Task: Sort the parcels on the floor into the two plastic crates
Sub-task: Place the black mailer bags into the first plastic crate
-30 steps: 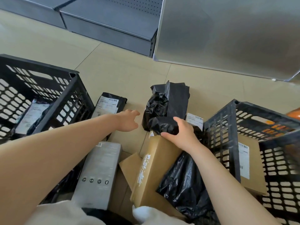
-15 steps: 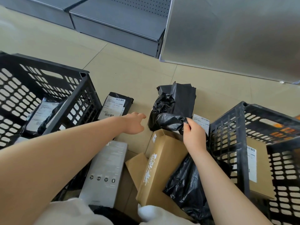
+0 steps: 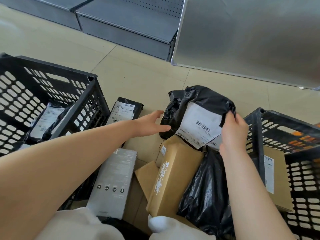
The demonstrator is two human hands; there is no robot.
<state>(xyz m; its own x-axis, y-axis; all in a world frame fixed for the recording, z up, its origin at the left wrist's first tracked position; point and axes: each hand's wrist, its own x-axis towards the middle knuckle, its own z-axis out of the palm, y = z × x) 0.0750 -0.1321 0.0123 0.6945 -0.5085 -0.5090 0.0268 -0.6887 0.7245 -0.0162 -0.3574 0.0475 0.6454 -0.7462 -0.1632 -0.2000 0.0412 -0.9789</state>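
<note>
Tiled floor [image 3: 135, 71]; right hand [image 3: 232, 130] pinches crumpled black labelled parcel [image 3: 199, 111].

Label text on the black bag parcel [image 3: 199, 118] is too blurry to read, barcode aside. The right hand [image 3: 232, 130] covers that bag's right edge, so how far the bag runs under it is anyone's guess. Left crate [image 3: 57, 78] gets chopped by the left edge of the frame, right crate [image 3: 284, 118] by the right edge (an orange something pokes in there, can't tell what). The left forearm hides part of the small black mailer [image 3: 124, 110]. Parcels inside the left crate are mostly screened by its lattice wall.
</note>
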